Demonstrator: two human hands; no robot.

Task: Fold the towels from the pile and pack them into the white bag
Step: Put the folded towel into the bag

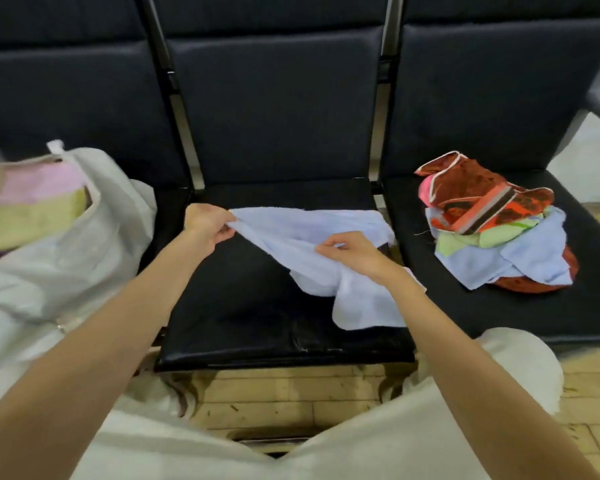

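A pale blue towel hangs crumpled over the middle black seat. My left hand pinches its left corner and lifts it. My right hand pinches the towel near its middle, with loose cloth drooping below the wrist. The pile of towels lies on the right seat, with a red patterned one on top of green and blue ones. The white bag stands open on the left seat, with folded pink and yellow towels inside it.
Dark padded backrests rise behind all three seats, with metal frame bars between them. A tiled floor shows below the seat edge, and my light clothing fills the bottom of the view.
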